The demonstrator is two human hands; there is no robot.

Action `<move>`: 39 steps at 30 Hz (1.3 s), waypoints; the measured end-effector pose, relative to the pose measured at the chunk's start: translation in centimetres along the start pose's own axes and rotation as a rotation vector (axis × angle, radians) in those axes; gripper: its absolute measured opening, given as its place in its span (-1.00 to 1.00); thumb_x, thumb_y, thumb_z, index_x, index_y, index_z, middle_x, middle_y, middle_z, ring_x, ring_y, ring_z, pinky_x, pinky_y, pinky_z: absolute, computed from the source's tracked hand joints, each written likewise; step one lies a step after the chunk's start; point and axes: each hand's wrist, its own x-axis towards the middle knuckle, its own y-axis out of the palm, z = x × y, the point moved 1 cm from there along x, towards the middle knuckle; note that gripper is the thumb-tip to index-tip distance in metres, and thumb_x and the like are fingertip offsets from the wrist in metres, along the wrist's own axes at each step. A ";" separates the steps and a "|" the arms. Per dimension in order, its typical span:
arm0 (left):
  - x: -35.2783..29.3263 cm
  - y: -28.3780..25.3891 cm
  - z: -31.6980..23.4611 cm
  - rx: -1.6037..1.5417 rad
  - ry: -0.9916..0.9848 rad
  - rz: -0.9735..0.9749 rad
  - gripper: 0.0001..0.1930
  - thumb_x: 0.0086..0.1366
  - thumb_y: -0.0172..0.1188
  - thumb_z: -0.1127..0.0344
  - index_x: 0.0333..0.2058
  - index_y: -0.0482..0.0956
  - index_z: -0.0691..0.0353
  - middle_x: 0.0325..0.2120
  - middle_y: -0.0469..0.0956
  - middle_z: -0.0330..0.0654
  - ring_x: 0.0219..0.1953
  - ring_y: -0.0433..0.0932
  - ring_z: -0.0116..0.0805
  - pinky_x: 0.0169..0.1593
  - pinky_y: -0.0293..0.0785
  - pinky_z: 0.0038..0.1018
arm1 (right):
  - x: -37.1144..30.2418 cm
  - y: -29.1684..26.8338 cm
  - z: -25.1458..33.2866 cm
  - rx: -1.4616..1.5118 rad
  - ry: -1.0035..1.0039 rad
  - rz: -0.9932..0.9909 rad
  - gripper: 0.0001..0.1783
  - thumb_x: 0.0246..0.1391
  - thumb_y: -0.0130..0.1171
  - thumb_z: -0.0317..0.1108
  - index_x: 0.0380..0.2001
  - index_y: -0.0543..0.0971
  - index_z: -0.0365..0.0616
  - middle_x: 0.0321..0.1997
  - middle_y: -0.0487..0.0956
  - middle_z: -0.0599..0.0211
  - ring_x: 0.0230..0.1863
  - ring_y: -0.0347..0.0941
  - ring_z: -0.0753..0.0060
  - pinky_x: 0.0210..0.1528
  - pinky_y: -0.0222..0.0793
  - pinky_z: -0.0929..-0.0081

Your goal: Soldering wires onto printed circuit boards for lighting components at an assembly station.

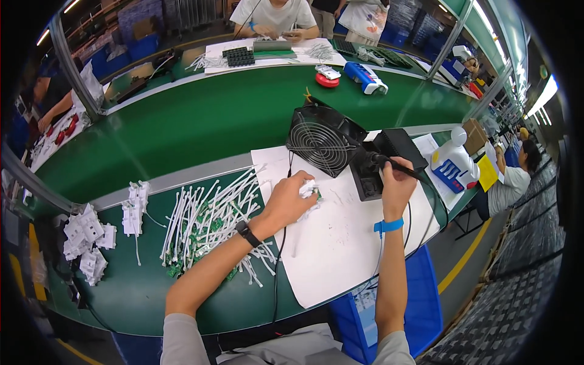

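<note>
From the middle of the white sheet (347, 252) before you, the blue bin (431, 310) sits lowest, at 5 o'clock. The cable pile (204, 228) lies at 9. At 10–11 your left hand (289, 198) has its fingers clamped on a small white part (308, 189), above the sheet. At 2, your right hand (398, 180) has its fingers closed round a black-handled tool (406, 169), its front end at the black stand (368, 180). A black fan (322, 143) stands at 12.

Bright overhead tube light (544, 97), pale glare on the green belt (207, 108), fisheye-bent edges, black corners.
</note>
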 end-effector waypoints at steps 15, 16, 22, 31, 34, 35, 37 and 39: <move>-3.4 1.7 -1.8 0.639 0.150 -0.222 -0.30 0.19 0.41 0.23 0.23 0.33 0.41 0.02 0.45 0.04 0.03 0.43 0.00 0.06 0.42 -0.24 | -6.8 0.8 0.2 0.304 -0.155 0.081 -0.89 0.36 0.07 -0.50 -0.24 0.36 -0.11 -0.40 0.36 0.46 -0.52 0.18 0.74 -0.50 0.09 0.70; -3.5 1.5 -1.7 0.625 0.145 -0.191 -0.30 0.18 0.41 0.29 0.23 0.32 0.39 0.01 0.46 0.04 0.01 0.44 0.00 0.05 0.43 -0.24 | -7.1 0.9 0.2 0.342 -0.141 0.145 -0.89 0.36 0.07 -0.51 -0.25 0.35 -0.11 -0.40 0.36 0.44 -0.52 0.18 0.73 -0.49 0.10 0.69; -5.2 0.5 -0.5 0.524 0.330 -0.150 -0.45 0.17 0.39 0.38 0.14 0.46 0.31 0.04 0.47 0.04 0.10 0.44 0.04 0.19 0.43 -0.20 | -8.0 1.1 1.0 0.424 0.026 0.252 -0.86 0.32 0.13 -0.47 -0.24 0.35 -0.13 -0.34 0.39 0.42 -0.40 0.17 0.70 -0.33 0.10 0.66; -5.9 0.2 0.1 0.554 0.374 -0.141 -0.50 0.20 0.36 0.35 0.14 0.55 0.23 0.14 0.45 0.06 0.23 0.39 0.06 0.31 0.39 -0.17 | -8.4 1.4 1.2 0.347 0.002 0.305 -0.85 0.31 0.14 -0.51 -0.26 0.35 -0.11 -0.35 0.36 0.41 -0.37 0.21 0.65 -0.24 0.18 0.61; -5.9 0.2 0.2 0.580 0.375 -0.140 -0.50 0.21 0.35 0.34 0.14 0.54 0.24 0.14 0.45 0.07 0.23 0.39 0.06 0.31 0.39 -0.17 | -8.4 1.4 1.3 0.367 -0.011 0.328 -0.84 0.30 0.14 -0.51 -0.27 0.35 -0.11 -0.39 0.36 0.42 -0.37 0.21 0.63 -0.22 0.18 0.60; -5.9 0.3 0.2 0.589 0.376 -0.136 -0.50 0.21 0.35 0.34 0.14 0.54 0.25 0.14 0.45 0.07 0.24 0.39 0.06 0.32 0.39 -0.16 | -8.4 1.4 1.3 0.370 -0.009 0.340 -0.84 0.30 0.14 -0.52 -0.28 0.34 -0.12 -0.40 0.36 0.43 -0.37 0.21 0.63 -0.22 0.18 0.59; -5.9 0.3 0.2 0.591 0.373 -0.115 -0.53 0.27 0.30 0.32 0.14 0.53 0.29 0.14 0.45 0.12 0.25 0.38 0.10 0.36 0.33 -0.12 | -8.4 1.5 1.2 0.372 -0.007 0.350 -0.83 0.29 0.14 -0.52 -0.28 0.34 -0.12 -0.41 0.35 0.43 -0.37 0.21 0.63 -0.22 0.18 0.59; -5.9 0.3 0.1 0.593 0.368 -0.094 -0.55 0.32 0.25 0.29 0.14 0.52 0.33 0.14 0.46 0.17 0.27 0.38 0.13 0.40 0.27 -0.07 | -8.4 1.5 1.1 0.358 -0.002 0.373 -0.83 0.28 0.15 -0.53 -0.28 0.34 -0.12 -0.42 0.36 0.43 -0.38 0.22 0.62 -0.22 0.19 0.59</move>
